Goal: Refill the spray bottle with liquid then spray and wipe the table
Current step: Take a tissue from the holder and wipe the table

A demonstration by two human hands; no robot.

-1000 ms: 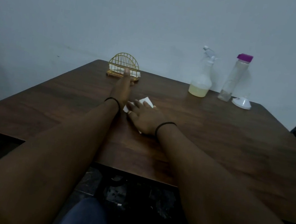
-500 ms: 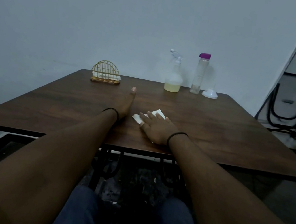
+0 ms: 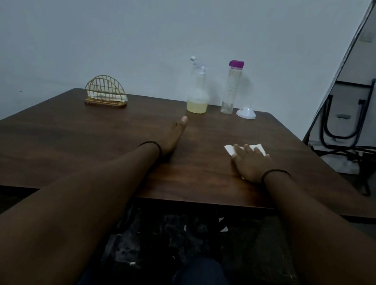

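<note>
The spray bottle stands upright at the far edge of the dark wooden desk, close to the wall, with pale yellow liquid filling only its bottom part and its white trigger head screwed on. Just right of the spray bottle stands a tall clear bottle with a purple cap, almost empty, and right of that again a white funnel sits mouth-down on the desk. Well to the left of the spray bottle, also at the far edge, is a gold wire napkin holder with white napkins in it.

Nearer than the spray bottle and off to its right, a white paper napkin lies flat on the desk. The right hand lies palm-down on it, fingers spread and flat, pressing it rather than gripping it; two corners stick out beyond the fingertips. The left hand rests on its edge almost straight in front of the spray bottle, fingers extended together and pointing toward it, holding nothing. Each wrist wears a thin dark band.
</note>
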